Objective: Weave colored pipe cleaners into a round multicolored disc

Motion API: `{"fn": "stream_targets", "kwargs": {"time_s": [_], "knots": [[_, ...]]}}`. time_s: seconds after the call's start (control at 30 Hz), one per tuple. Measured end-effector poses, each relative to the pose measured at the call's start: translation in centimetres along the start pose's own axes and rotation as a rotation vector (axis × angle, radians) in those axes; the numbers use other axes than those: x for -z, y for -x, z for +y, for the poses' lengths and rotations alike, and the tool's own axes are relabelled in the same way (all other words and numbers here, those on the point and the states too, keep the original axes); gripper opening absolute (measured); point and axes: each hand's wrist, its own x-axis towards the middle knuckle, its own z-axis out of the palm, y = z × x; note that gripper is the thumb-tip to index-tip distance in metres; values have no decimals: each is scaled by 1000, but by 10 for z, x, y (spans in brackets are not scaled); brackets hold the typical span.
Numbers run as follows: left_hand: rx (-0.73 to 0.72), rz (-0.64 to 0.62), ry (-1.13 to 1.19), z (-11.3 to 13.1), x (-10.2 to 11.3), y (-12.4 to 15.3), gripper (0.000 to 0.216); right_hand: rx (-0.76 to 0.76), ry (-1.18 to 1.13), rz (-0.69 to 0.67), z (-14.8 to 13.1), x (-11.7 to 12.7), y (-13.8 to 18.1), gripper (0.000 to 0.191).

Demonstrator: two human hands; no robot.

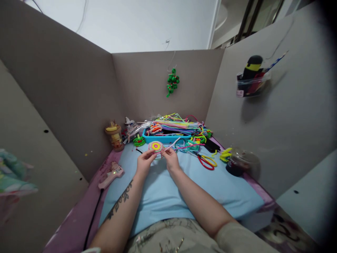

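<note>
A round coil of pipe cleaners [156, 146], yellow and pink with a pale outer ring, is held up over the blue cloth [160, 189]. My left hand [144, 162] pinches its lower left edge between thumb and fingers. At the lower right edge my right hand [171, 160] pinches a pale pipe cleaner [175, 141], whose free end sticks out to the upper right. Fingertips hide where strand and coil meet. Red-and-yellow-handled scissors [207, 162] lie to the right of my hands. A green pipe-cleaner figure [139, 141] sits just behind, to the left.
A blue tray [165, 139] piled with pipe cleaners [179, 124] stands at the back. A pink glue gun [112, 176] with a black cord lies left, near a brown cup [114, 135]. A dark tub [235, 166] stands right. Grey panels [158, 102] enclose three sides.
</note>
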Motion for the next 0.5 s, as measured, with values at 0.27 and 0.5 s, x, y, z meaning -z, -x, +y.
{"fn": "stream_targets", "kwargs": {"time_s": [0.27, 0.5], "knots": [[32, 144, 29, -1, 5, -7, 42, -73, 153, 58, 2, 9, -6, 22], [65, 218, 79, -2, 9, -12, 47, 160, 588, 281, 4, 33, -24, 27]]}}
